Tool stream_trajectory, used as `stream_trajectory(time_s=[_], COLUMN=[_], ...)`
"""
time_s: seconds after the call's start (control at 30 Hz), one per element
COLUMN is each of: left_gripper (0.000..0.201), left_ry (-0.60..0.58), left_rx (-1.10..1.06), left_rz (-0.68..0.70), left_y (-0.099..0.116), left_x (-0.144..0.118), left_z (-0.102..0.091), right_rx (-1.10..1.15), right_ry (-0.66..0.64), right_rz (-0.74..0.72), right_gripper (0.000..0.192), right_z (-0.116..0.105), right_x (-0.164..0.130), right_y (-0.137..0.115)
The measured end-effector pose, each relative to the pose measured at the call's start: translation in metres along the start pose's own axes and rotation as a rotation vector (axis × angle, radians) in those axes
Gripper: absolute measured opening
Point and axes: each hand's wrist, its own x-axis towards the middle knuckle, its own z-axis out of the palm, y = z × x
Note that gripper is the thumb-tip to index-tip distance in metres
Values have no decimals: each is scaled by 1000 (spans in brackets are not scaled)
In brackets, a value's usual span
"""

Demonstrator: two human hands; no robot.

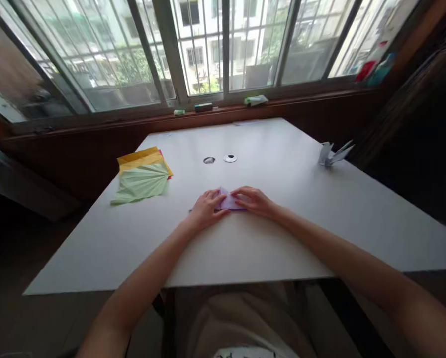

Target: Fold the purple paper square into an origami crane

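Note:
A folded sheet of light purple paper (pixel 228 202) lies on the white table (pixel 245 248) in front of me, with a darker purple strip along its near edge. My left hand (pixel 207 209) holds its left side, fingers on top and thumb along the near edge. From the right, my right hand (pixel 255 200) grips the paper between thumb and curled fingers. The fingertips of both hands almost meet over a raised point of the paper. Parts of the sheet are hidden beneath the fingers.
Creased pale green paper (pixel 142 181) rests over yellow sheets (pixel 138 158) and a red one (pixel 169 174) at left. Two round discs (pixel 229 158) sit beyond my hands. A folded grey paper figure (pixel 332 153) stands near the right edge. Small packs (pixel 203 107) line the windowsill.

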Motion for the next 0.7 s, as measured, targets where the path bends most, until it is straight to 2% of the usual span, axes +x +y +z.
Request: stream_trajectory(time_s=[0.23,0.43,0.7], left_gripper=[45,31,37], left_ry=[40,37,52], left_rx=[-14,-16,-56], left_rz=[3,-4,-87], left_y=[-1,2,4], left_x=[2,3,3], left_z=[-3,-6,-6], right_rx=[-31,11,-14], right_ry=[-43,-41,35], right_rz=[-15,-23,-108], right_gripper=[29,32,49], right_z=[-1,-3,4], right_x=[1,1,-1], right_y=[1,2,10])
